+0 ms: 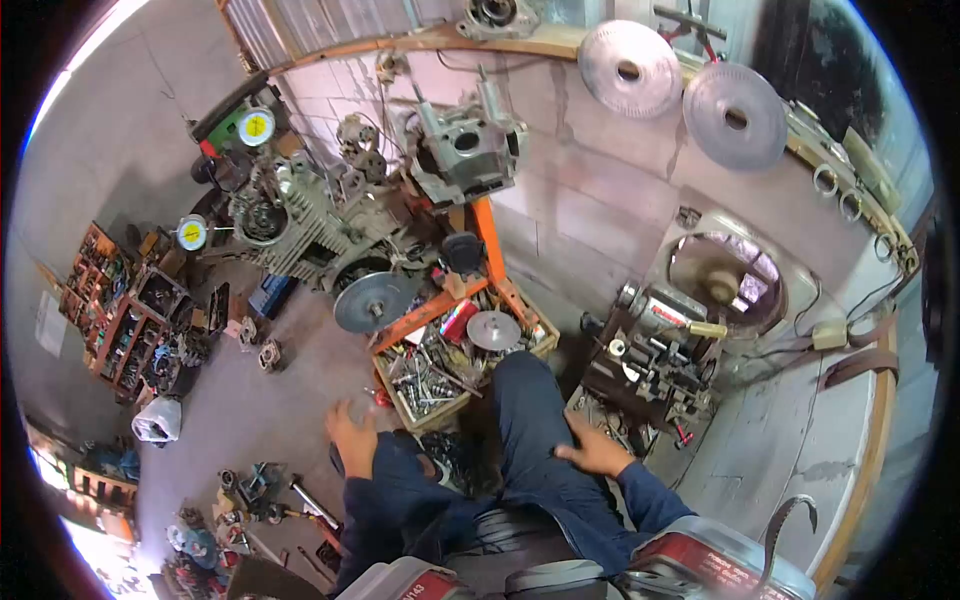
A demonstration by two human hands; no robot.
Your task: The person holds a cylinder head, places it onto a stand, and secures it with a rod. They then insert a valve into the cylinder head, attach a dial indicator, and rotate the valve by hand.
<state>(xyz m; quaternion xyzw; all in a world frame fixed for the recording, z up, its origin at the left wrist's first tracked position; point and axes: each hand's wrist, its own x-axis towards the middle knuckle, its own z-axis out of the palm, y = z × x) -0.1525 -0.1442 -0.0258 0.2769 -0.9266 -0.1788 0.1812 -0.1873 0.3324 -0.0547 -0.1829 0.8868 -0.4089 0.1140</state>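
Note:
My left hand (pixel 353 440) hangs over the floor beside my left knee, fingers spread and nothing in them. Just past it lies a small red-handled item (pixel 380 397), apart from the fingers. My right hand (pixel 596 447) rests at the side of my right thigh (pixel 530 415), thumb and fingers apart, holding nothing. Between and ahead of my knees stands a wooden tray (pixel 430 408) full of metal tools and parts, with a round metal disc (pixel 493 330) on top. An orange metal frame (pixel 487 240) rises behind the tray.
Engine casings (pixel 300 225) and a large disc (pixel 375 302) stand ahead left. A bench machine (pixel 655 360) is at right. Parts shelves (pixel 130 340) stand far left; loose tools (pixel 315 502) lie on the floor. Toothed discs (pixel 735 115) hang on the wall.

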